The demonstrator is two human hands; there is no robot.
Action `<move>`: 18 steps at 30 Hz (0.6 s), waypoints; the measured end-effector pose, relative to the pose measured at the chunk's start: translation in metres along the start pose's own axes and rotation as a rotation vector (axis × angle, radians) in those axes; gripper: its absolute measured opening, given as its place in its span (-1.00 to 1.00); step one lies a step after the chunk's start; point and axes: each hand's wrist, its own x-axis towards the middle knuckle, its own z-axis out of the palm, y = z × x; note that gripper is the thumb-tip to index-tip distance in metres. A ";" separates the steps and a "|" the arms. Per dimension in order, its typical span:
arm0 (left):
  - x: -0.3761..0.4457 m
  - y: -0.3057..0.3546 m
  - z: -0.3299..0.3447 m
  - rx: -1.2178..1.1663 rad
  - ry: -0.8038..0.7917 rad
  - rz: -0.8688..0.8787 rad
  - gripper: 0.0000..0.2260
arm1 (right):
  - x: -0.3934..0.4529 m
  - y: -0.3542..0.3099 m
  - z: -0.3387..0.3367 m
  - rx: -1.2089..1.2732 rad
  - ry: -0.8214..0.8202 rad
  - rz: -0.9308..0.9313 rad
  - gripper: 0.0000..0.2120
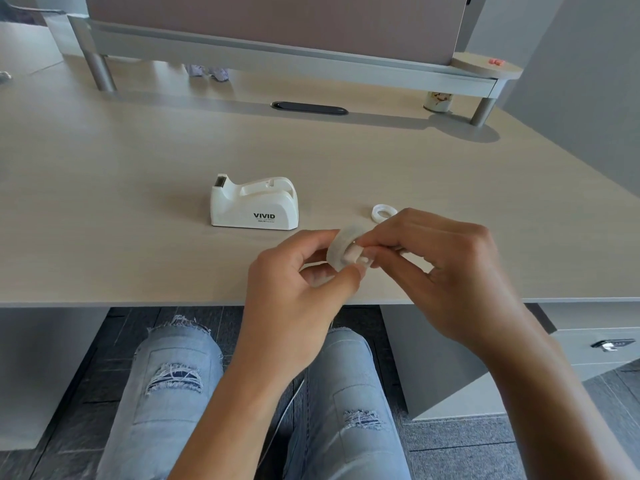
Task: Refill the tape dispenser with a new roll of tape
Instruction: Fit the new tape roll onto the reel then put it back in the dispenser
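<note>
A white tape dispenser point(254, 204) marked VIVID stands on the wooden desk point(138, 188), its roll bay empty. A clear roll of tape point(341, 249) is held just above the desk's front edge, to the right of the dispenser. My left hand point(294, 292) grips the roll's rim from below. My right hand point(446, 271) pinches at the roll's centre with thumb and fingertips; what is between them is hidden. A small white ring point(383, 213), like an empty core, lies flat on the desk behind my right hand.
A grey monitor riser point(277, 53) spans the back of the desk on two legs. A dark cable slot point(309, 108) lies below it, and a small patterned jar point(437, 101) stands at the right leg. A drawer unit point(588, 341) sits under the desk on the right.
</note>
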 end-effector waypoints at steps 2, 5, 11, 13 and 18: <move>0.001 0.001 0.000 0.011 -0.002 0.000 -0.79 | -0.002 0.001 0.003 -0.002 0.038 0.002 -0.93; 0.003 0.000 0.002 -0.050 0.014 -0.020 -0.83 | -0.006 -0.001 0.011 0.067 0.150 0.050 -0.94; -0.001 -0.002 0.009 -0.218 0.030 -0.023 -0.84 | -0.013 -0.009 0.023 0.409 0.263 0.332 -0.92; -0.002 -0.004 0.009 -0.239 0.029 -0.022 -0.84 | -0.014 -0.012 0.023 0.489 0.247 0.358 -0.89; -0.001 -0.004 0.007 -0.234 0.013 -0.014 -0.82 | -0.012 -0.012 0.021 0.409 0.237 0.318 -0.86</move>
